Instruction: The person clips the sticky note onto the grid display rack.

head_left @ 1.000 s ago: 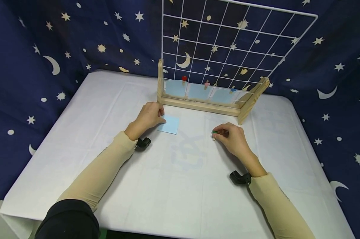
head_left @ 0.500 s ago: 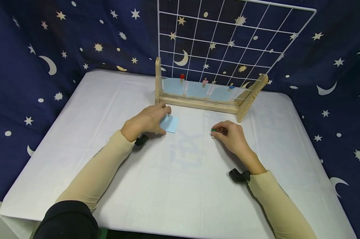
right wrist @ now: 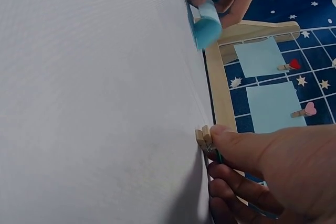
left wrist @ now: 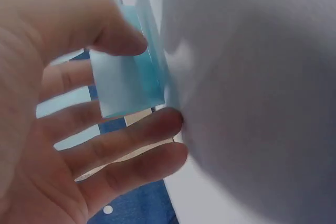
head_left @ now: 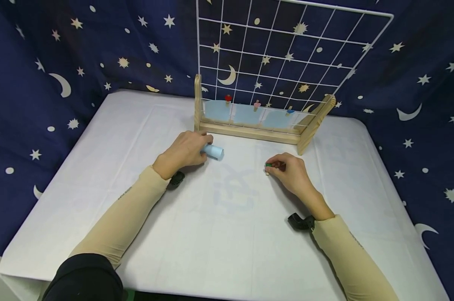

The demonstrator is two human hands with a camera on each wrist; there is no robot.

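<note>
My left hand (head_left: 183, 149) pinches a light blue square of paper (head_left: 215, 151) between thumb and fingers. Its sides curve together into a half-rolled shape, low over the white tablecloth. The left wrist view shows the thumb across the curled paper (left wrist: 123, 82), with the lower fingers spread near the cloth. To the right, my right hand (head_left: 292, 171) pinches a small wooden clothespin (right wrist: 202, 137) between thumb and index finger. Its bare wooden ends point out from the fingertips, and a bit of green on it shows. The rest of the clothespin is hidden by the fingers.
A white wire grid (head_left: 272, 54) on a wooden stand (head_left: 249, 130) rises behind the hands. Three blue papers hang along its bottom, clipped by pegs with a red heart (head_left: 228, 98), a pink heart (head_left: 257, 104) and a blue piece (head_left: 290, 111). Starry cloth (head_left: 99, 46) surrounds the table.
The blue paper lay flat on the table; my left hand spread over it, then drew its edges together so it curls up. The right hand stays nearly still with the clothespin.
</note>
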